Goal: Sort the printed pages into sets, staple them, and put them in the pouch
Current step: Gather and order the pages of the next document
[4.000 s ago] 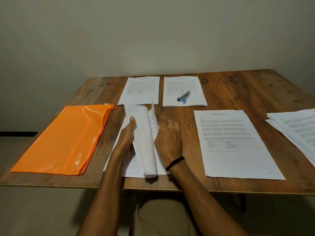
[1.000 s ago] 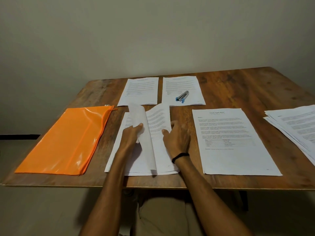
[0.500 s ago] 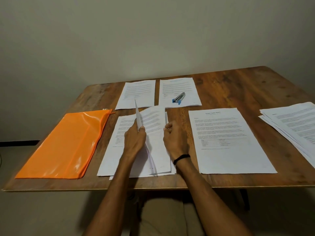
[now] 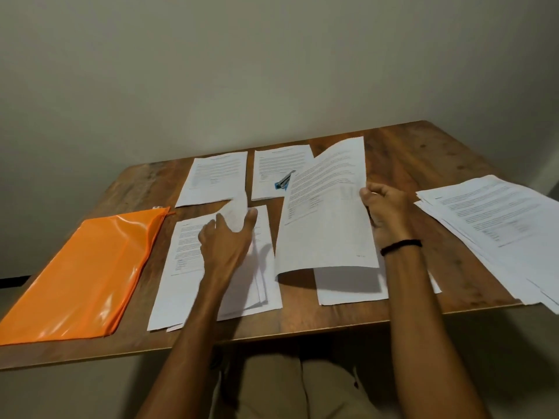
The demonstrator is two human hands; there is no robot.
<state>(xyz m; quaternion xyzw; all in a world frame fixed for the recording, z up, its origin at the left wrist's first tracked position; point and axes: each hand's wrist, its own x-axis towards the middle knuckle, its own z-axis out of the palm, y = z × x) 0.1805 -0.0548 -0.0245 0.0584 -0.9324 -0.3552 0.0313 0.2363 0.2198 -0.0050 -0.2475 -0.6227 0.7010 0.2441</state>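
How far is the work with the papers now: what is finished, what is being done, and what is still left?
Sorting is partly done: white printed pages lie in separate piles on the brown wooden table. In hand: the right hand holds a lifted printed sheet above a pile, while the left hand presses the near pile. Left: the small blue-and-silver stapler lies untouched, and the flat orange plastic pouch shows no pages inside.
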